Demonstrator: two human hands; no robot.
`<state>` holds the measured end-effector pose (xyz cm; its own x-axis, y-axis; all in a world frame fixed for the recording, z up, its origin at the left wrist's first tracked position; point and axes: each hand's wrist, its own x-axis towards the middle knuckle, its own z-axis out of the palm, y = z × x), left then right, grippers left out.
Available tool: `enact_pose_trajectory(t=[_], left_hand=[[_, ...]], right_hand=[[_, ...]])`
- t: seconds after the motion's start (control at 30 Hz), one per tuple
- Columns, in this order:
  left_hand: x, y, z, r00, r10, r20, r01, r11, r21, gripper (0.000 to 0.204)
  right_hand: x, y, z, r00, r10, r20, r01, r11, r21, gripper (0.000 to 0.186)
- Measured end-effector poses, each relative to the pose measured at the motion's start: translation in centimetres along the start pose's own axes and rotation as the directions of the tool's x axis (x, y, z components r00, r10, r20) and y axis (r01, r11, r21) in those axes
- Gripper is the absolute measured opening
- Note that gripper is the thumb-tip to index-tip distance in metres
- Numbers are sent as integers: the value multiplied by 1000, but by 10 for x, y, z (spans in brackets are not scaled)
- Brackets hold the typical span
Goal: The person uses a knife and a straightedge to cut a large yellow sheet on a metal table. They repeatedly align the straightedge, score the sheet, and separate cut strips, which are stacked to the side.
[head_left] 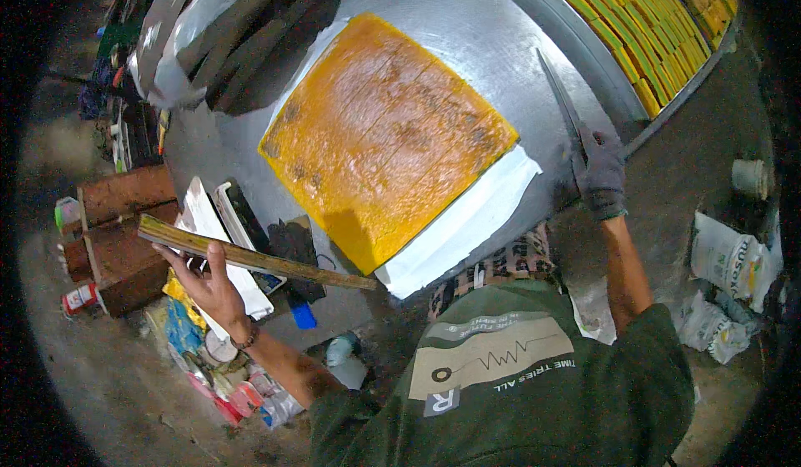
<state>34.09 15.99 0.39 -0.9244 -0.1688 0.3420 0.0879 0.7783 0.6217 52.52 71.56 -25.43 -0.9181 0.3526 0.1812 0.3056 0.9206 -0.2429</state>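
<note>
A square slab of orange-yellow cake (388, 133) with a glossy, browned top lies on white paper (467, 217) on the metal table (467, 25). Thin straight cut lines cross its top. At the left, off the slab's near corner, my left hand (219, 293) holds a long wooden strip (275, 263) between thumb and fingers. The strip slants down toward the paper's near corner. My right hand (602, 171), in a grey glove, is closed round the handle of a long knife (557, 87). Its blade points away from me over the table, to the right of the slab and apart from it.
At the far right a metal tray (555, 29) holds rows of yellow and green cake slices (642, 46). Plastic sheeting (175, 42) covers something dark at the far left. Brown boxes (129, 242) and a heap of packaging (221, 359) are lower left; white sacks (726, 254) lie right.
</note>
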Motion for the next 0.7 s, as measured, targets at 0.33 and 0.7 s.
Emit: enact_pose_trajectory(t=[0.33,0.7], left_hand=[[40,-120,53,997,5,81,-15,992,129,104],[80,-144,178,900,-319,297,173,887,428,118]], right_hand=[[-90,-252,-6,848,-422,320,138,759,636,56],[-119,-336,7,596,-317,738,-522,545,656,40]])
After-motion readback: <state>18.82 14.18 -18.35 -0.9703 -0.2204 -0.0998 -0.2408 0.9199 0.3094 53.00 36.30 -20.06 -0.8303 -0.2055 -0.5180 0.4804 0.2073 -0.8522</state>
